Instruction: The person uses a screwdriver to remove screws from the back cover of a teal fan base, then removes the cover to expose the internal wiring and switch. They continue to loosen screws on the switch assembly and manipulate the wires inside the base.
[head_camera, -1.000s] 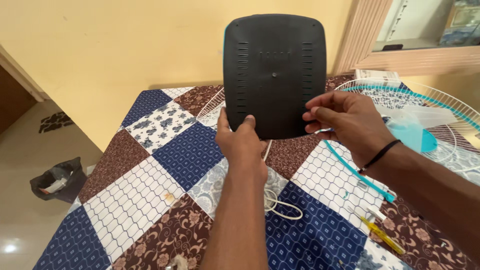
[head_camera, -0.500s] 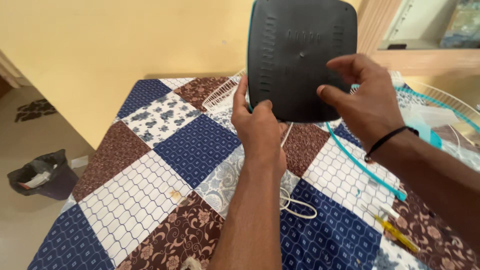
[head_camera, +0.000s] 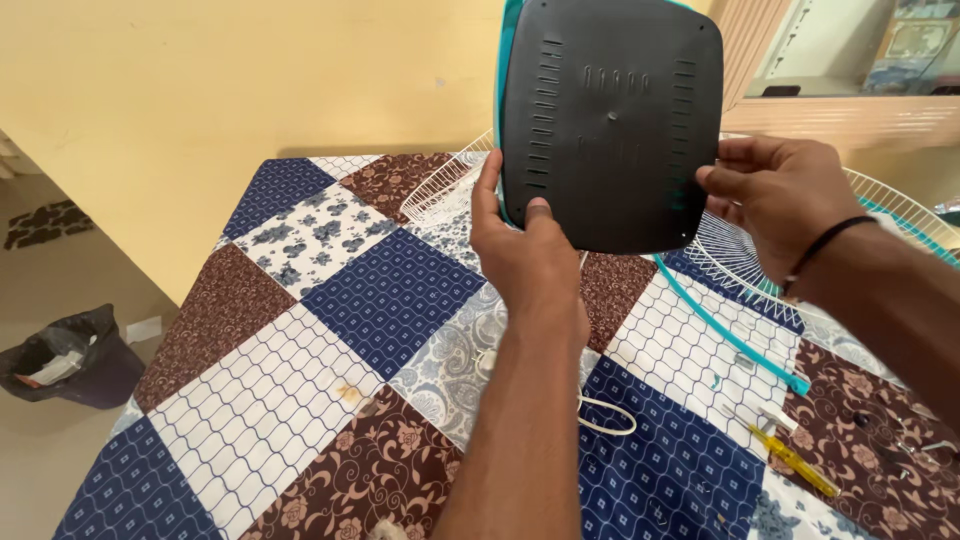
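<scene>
I hold a dark grey, rounded-square plastic cover (head_camera: 612, 120) upright above the table, its slotted back facing me and a teal edge showing along its left side. My left hand (head_camera: 525, 255) grips its lower left corner, thumb on the face. At the panel's right edge my right hand (head_camera: 775, 200), with a black band on the wrist, pinches it with the fingertips. A white wire fan grille (head_camera: 905, 215) lies on the table behind and to the right of the cover.
The table wears a patchwork cloth (head_camera: 330, 330) of blue, brown and white squares. A teal ring strip (head_camera: 725, 335), a yellow-handled screwdriver (head_camera: 795, 462), a white cord (head_camera: 605, 412) and small screws lie on it. A black-lined bin (head_camera: 65, 355) stands on the floor at left.
The cover has risen and shifted right in view, now closer to the camera. Both hands stayed on it, and the teal edge at its left now shows.
</scene>
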